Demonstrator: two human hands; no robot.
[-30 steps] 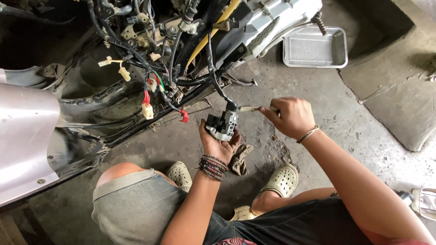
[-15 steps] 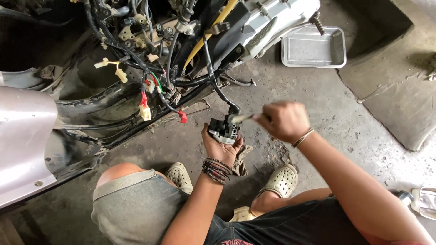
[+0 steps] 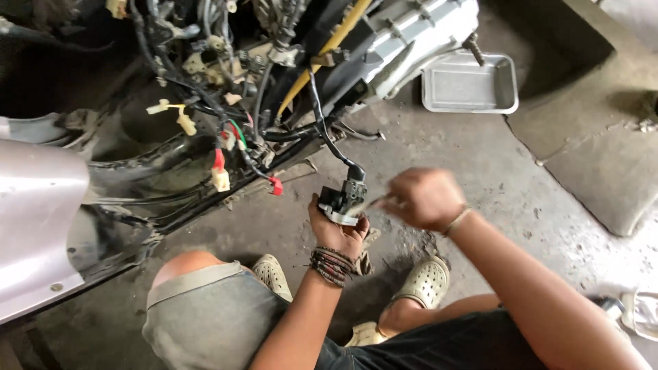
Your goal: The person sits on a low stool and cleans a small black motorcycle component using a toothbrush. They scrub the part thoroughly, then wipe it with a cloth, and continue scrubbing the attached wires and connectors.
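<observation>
L hand (image 3: pixel 337 229) at frame centre grips small black switch unit (image 3: pixel 344 197), its cable running up-left into the wiring. R hand (image 3: pixel 423 199), blurred, closed on thin tool (image 3: pixel 368 203), sits just right of unit; tool lies roughly horizontal, tip pointing left, at unit's side.

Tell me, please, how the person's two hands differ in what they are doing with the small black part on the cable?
The left hand cups the black part from below, palm up, and looks sharp; the right hand comes in from the side, gripping a thin tool against the part, and is blurred. The left wrist carries a thick stack of dark bracelets; the right wrist has one thin pale band. Both hands meet at the same part, above the concrete floor.
</observation>
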